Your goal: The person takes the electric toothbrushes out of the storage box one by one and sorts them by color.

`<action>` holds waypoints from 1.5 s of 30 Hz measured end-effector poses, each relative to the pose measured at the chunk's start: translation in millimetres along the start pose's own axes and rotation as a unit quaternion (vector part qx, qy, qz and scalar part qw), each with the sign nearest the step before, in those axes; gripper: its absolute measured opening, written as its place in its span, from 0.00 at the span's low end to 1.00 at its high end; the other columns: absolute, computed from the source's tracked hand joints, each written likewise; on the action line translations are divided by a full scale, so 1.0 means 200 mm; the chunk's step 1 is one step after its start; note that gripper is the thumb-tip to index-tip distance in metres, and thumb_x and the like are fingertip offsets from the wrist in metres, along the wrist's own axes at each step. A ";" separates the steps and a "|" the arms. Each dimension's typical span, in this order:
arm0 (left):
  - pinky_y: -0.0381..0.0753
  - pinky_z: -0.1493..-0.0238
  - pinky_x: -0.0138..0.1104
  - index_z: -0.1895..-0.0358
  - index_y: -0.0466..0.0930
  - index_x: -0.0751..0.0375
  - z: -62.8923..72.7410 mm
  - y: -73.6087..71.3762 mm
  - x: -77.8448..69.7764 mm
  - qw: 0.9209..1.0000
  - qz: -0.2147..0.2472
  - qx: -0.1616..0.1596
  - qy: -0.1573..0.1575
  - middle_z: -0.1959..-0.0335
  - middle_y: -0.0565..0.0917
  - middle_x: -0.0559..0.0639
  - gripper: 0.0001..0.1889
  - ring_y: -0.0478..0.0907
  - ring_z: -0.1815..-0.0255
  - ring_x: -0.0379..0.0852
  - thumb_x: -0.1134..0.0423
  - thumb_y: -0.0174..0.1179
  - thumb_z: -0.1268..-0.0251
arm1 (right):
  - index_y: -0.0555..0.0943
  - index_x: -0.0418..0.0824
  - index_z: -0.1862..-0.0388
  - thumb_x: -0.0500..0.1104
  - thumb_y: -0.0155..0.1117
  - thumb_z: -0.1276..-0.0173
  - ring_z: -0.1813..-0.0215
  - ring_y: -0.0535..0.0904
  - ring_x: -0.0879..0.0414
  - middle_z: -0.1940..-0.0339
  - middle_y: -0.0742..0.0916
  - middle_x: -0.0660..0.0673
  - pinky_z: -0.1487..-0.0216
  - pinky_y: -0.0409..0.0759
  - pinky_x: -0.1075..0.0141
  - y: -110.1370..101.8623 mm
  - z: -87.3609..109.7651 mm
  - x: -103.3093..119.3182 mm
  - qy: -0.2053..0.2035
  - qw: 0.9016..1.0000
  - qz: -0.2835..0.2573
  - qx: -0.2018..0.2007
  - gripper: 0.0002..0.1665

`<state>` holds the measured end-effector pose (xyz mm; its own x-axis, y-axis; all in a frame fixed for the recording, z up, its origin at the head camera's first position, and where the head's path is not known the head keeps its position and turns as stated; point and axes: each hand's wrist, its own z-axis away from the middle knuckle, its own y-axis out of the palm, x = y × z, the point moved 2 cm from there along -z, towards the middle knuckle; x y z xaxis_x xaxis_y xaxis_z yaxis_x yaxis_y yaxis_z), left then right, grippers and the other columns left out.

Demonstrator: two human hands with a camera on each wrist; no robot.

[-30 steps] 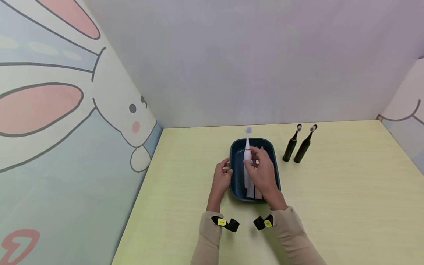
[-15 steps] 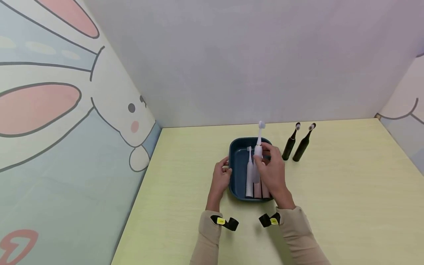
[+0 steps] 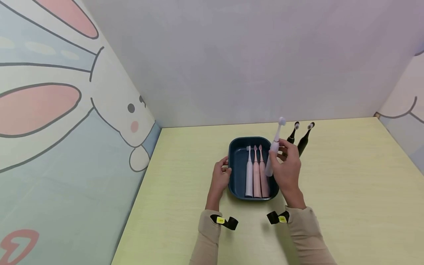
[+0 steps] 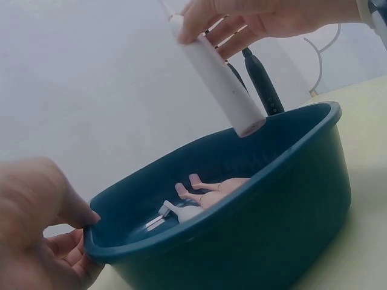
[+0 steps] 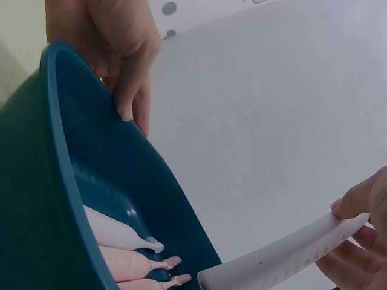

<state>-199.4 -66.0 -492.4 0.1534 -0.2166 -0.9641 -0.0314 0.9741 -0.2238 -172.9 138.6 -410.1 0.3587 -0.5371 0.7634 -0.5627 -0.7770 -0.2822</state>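
Observation:
A white electric toothbrush (image 3: 274,146) is pinched between the thumb and fingers of my right hand (image 3: 289,167), raised over the right rim of a dark blue plastic basin (image 3: 237,191). Its brush head points up and away, and its handle end hangs above the rim in the left wrist view. My left hand (image 4: 45,226) grips the basin's left rim, thumb at the inner edge and fingers outside. Inside the basin lie a white electric toothbrush (image 3: 249,176) and two pink electric toothbrushes (image 3: 256,180), side by side with heads pointing away.
Two black electric toothbrushes (image 3: 303,143) stand on the pale yellow table (image 3: 347,191) right of the basin, partly hidden behind my right hand. A grey wall (image 3: 251,66) rises behind the table. A wall with a rabbit drawing (image 3: 112,95) runs along the left.
My right hand has carried the white toothbrush rightward, from over the basin's middle to its right rim, uncovering the toothbrushes inside. My left hand has stayed at the left rim.

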 end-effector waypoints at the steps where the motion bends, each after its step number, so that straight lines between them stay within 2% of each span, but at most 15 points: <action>1: 0.76 0.58 0.34 0.33 0.69 0.53 0.00 0.00 0.00 1.000 0.000 0.000 0.000 0.46 0.72 0.52 0.25 0.73 0.56 0.45 0.71 0.51 0.33 | 0.73 0.31 0.42 0.30 0.66 0.41 0.52 0.81 0.45 0.49 0.78 0.35 0.54 0.80 0.72 -0.01 0.00 0.00 0.000 1.000 -0.001 -0.006 0.27; 3: 0.76 0.58 0.34 0.33 0.69 0.53 0.00 0.00 0.00 1.000 0.001 0.001 -0.002 0.46 0.72 0.52 0.25 0.73 0.56 0.45 0.71 0.51 0.33 | 0.73 0.32 0.42 0.31 0.66 0.40 0.52 0.81 0.46 0.50 0.78 0.35 0.54 0.77 0.78 -0.02 0.00 -0.01 0.000 1.000 -0.005 -0.018 0.26; 8: 0.76 0.58 0.34 0.34 0.70 0.53 0.00 0.00 0.01 1.000 0.004 0.000 -0.001 0.47 0.72 0.53 0.25 0.73 0.56 0.45 0.71 0.51 0.33 | 0.74 0.33 0.42 0.32 0.65 0.39 0.53 0.81 0.49 0.50 0.78 0.35 0.54 0.76 0.80 -0.06 -0.01 -0.02 0.003 0.999 -0.016 -0.051 0.25; 13: 0.76 0.58 0.34 0.34 0.70 0.53 0.00 -0.01 0.01 1.000 0.008 0.000 0.001 0.47 0.72 0.53 0.24 0.73 0.56 0.45 0.71 0.51 0.33 | 0.75 0.34 0.43 0.34 0.64 0.38 0.53 0.78 0.63 0.51 0.78 0.35 0.54 0.75 0.82 -0.10 -0.03 -0.03 0.017 0.997 -0.021 -0.075 0.23; 17: 0.75 0.58 0.34 0.33 0.70 0.53 0.00 0.00 0.01 1.000 0.007 0.001 -0.001 0.47 0.72 0.53 0.24 0.73 0.56 0.45 0.71 0.51 0.33 | 0.75 0.34 0.44 0.34 0.63 0.38 0.53 0.76 0.70 0.51 0.78 0.37 0.55 0.75 0.82 -0.11 -0.03 -0.06 0.023 0.996 -0.011 -0.090 0.22; 24: 0.76 0.58 0.34 0.33 0.70 0.53 0.01 0.00 0.02 1.000 0.004 0.001 -0.001 0.47 0.72 0.53 0.24 0.73 0.56 0.45 0.71 0.51 0.32 | 0.75 0.32 0.44 0.34 0.65 0.39 0.53 0.76 0.64 0.50 0.78 0.38 0.55 0.75 0.81 -0.11 -0.01 -0.13 0.055 0.994 0.003 -0.092 0.23; 37: 0.76 0.58 0.34 0.33 0.70 0.52 0.02 0.01 0.01 1.000 0.006 0.003 -0.005 0.47 0.72 0.52 0.25 0.73 0.55 0.45 0.71 0.51 0.32 | 0.72 0.28 0.47 0.31 0.63 0.40 0.53 0.72 0.71 0.51 0.76 0.33 0.53 0.74 0.81 -0.08 0.05 -0.25 0.070 0.993 0.022 -0.098 0.22; 40: 0.76 0.58 0.34 0.33 0.70 0.52 0.02 0.01 0.01 1.000 0.007 0.003 -0.004 0.47 0.72 0.52 0.25 0.73 0.56 0.45 0.71 0.51 0.32 | 0.72 0.28 0.47 0.31 0.63 0.39 0.53 0.72 0.68 0.51 0.76 0.33 0.52 0.74 0.81 -0.08 0.06 -0.27 0.073 0.992 0.029 -0.097 0.22; 45: 0.76 0.58 0.34 0.33 0.70 0.52 0.03 0.00 0.01 1.000 0.005 0.003 -0.002 0.47 0.72 0.52 0.25 0.74 0.56 0.45 0.71 0.51 0.32 | 0.72 0.28 0.47 0.32 0.63 0.39 0.52 0.75 0.56 0.51 0.75 0.33 0.52 0.74 0.81 -0.08 0.07 -0.29 0.073 0.992 0.044 -0.090 0.21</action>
<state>-193.5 -65.5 -493.5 0.1578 -0.2072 -0.9655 -0.0274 0.9765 -0.2140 -173.8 176.9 -458.6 0.1988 -0.5368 0.8200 -0.7159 -0.6509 -0.2525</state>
